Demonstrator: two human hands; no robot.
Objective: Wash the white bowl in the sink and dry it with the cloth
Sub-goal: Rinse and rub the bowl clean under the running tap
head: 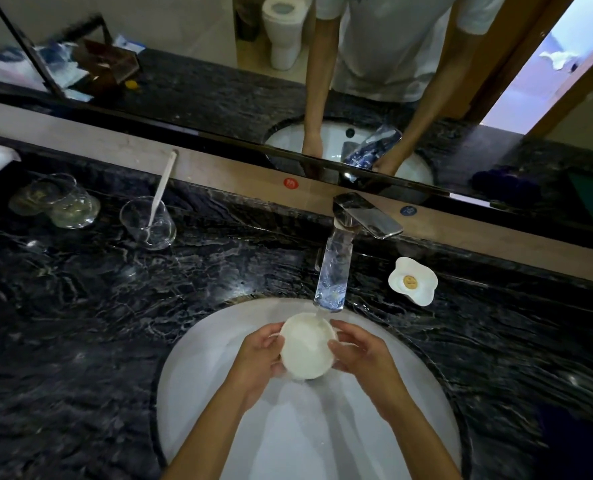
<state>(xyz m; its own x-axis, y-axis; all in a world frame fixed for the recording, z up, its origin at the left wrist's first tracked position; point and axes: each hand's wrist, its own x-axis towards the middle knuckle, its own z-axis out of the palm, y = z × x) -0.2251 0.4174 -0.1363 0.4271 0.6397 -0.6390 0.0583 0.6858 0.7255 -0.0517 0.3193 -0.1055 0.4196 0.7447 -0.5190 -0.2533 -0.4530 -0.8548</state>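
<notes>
We hold the bowl [307, 346] over the sink [198, 375], one hand on each side. Left hand [258, 358] wraps the bowl's left wall, fingers curled around the rim. Right hand [359, 355] clasps the right wall, thumb near the far rim. Bowl tilted, opening facing up toward us. Water runs from the tap [336, 268], just beyond our hands, onto the bowl's far edge. Beyond and right of our right hand, a flower-shaped white dish [413, 280] sits on the dark marble counter [80, 323]. Well to the left and beyond our left hand stands a glass [148, 222] holding a white stick; further left, two upturned glasses [54, 200], blurred. Mirror [219, 71] behind the counter.
</notes>
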